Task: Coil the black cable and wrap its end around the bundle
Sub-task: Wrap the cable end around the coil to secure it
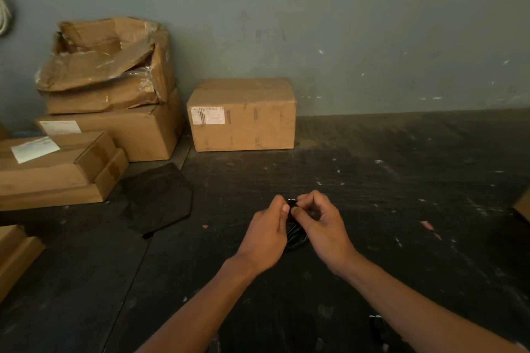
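You pinched the thin black coiled cable [295, 233] between your left hand [265, 238] and right hand [322, 231], both closed on it, evidently to steady the bundle for wrapping.

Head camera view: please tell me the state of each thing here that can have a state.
Black cable: coiled into a bundle, held between both hands.
Left hand: closed on the cable.
Right hand: pinching the cable's top.
Top box: open, crushed.
Middle box: closed, upright.
Black sheet: lying flat.
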